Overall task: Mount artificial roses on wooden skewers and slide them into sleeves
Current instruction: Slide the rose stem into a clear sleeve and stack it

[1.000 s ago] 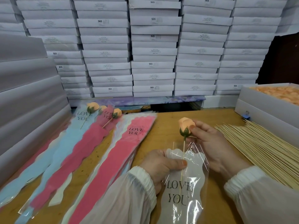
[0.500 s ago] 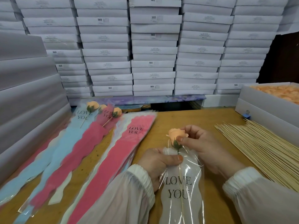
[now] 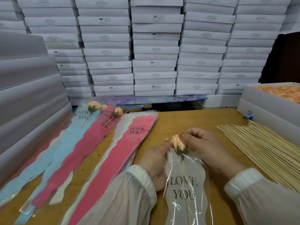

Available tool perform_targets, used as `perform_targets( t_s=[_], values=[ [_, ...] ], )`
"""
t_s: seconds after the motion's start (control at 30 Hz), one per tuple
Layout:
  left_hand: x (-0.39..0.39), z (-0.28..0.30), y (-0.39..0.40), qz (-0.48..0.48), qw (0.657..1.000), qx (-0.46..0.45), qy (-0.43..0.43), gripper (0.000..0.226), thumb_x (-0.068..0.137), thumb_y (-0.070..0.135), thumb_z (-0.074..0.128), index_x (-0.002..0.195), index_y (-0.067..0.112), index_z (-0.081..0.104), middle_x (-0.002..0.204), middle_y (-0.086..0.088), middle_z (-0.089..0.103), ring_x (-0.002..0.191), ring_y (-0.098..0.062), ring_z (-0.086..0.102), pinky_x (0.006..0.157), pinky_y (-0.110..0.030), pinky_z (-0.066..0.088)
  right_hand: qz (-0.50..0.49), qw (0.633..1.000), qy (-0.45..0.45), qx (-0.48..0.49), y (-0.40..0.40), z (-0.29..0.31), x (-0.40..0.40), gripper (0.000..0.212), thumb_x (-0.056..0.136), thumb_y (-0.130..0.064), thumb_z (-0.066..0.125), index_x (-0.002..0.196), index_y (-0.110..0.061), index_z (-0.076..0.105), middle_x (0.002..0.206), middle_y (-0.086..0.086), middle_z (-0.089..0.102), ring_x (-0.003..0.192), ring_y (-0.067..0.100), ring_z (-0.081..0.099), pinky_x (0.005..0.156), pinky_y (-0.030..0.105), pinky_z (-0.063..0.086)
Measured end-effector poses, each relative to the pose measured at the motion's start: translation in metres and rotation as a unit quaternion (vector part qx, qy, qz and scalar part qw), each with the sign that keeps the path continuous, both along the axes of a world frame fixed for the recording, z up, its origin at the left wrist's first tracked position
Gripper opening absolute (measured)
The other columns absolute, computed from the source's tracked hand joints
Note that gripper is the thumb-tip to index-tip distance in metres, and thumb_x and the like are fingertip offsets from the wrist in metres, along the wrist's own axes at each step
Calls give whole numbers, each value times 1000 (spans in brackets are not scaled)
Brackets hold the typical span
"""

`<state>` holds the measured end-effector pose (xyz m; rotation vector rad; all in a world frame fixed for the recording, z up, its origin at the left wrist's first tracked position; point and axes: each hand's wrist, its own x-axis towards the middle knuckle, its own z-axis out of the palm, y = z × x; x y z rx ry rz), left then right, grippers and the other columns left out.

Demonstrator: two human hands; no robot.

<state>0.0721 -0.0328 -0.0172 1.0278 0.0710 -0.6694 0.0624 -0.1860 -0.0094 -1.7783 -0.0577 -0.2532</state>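
"LOVE YOU" is printed in dark serif capitals on the clear sleeve point(image 3: 185, 189) lying near-centre on the desk point(image 3: 186, 120); its backing is a pale wavy-edged panel. The same "LOVE YOU" shows on the pink sleeve stack point(image 3: 113, 159) to the left and on a blue sleeve point(image 3: 48, 159) further left. White boxes point(image 3: 155, 51) stacked at the far side carry "SGS" marks; other label text is too small to read.

The rose point(image 3: 178, 143) is peach with a green calyx, mounted on a thin wooden skewer point(image 3: 186, 184) that runs down inside the clear sleeve; the bloom sits at the sleeve's far opening. The right hand point(image 3: 209, 148) pinches the rose head, fingers curled on it. The left hand point(image 3: 154, 161) grips the sleeve's left edge near the opening, thumb pressing the film.

Finished roses point(image 3: 95, 106) in sleeves lie at the far left. A loose pile of bare skewers point(image 3: 259, 151) lies on the desk to the right. An open white box point(image 3: 267, 101) at the far right holds peach rose heads.
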Motion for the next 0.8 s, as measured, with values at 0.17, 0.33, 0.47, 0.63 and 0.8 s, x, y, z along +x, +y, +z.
perform_targets(
  t_s=[0.17, 0.33, 0.47, 0.63, 0.8],
  values=[
    [5, 2, 3, 28, 999, -3, 25, 34, 100, 26, 38, 110, 2, 60, 88, -20, 64, 78, -29, 60, 91, -43, 47, 20, 999, 10, -37, -1, 7, -4, 48, 67, -58, 65, 70, -11, 72, 69, 3, 70, 53, 17, 62, 51, 20, 49],
    [5, 5, 6, 11, 999, -8, 42, 43, 102, 30, 33, 120, 1, 57, 93, -22, 65, 74, -30, 64, 77, -43, 53, 50, 996, 28, -71, -1, 10, -4, 48, 62, -57, 66, 68, -10, 73, 75, -5, 64, 74, 9, 62, 81, 32, 46],
    [6, 10, 5, 22, 998, -29, 49, 40, 100, 28, 36, 125, 2, 53, 94, -23, 62, 71, -31, 63, 81, -48, 52, 84, 993, 48, -68, -1, 13, -7, 46, 58, -51, 70, 69, -7, 74, 83, 4, 62, 82, 14, 59, 88, 35, 43],
    [9, 10, 5, 60, 997, -21, 36, 32, 100, 28, 38, 113, 5, 56, 77, -20, 66, 64, -30, 64, 73, -46, 53, 60, 995, 74, -19, -2, 10, -4, 44, 51, -42, 78, 82, -11, 71, 85, 0, 68, 76, 14, 65, 70, 28, 52],
    [9, 12, 7, 59, 998, -13, 20, 29, 99, 30, 43, 114, 9, 56, 94, -23, 64, 76, -33, 63, 78, -48, 53, 89, 983, 129, 96, -12, 9, -4, 36, 61, -18, 76, 92, -5, 62, 75, 7, 67, 56, 17, 61, 47, 26, 52]
  ],
)
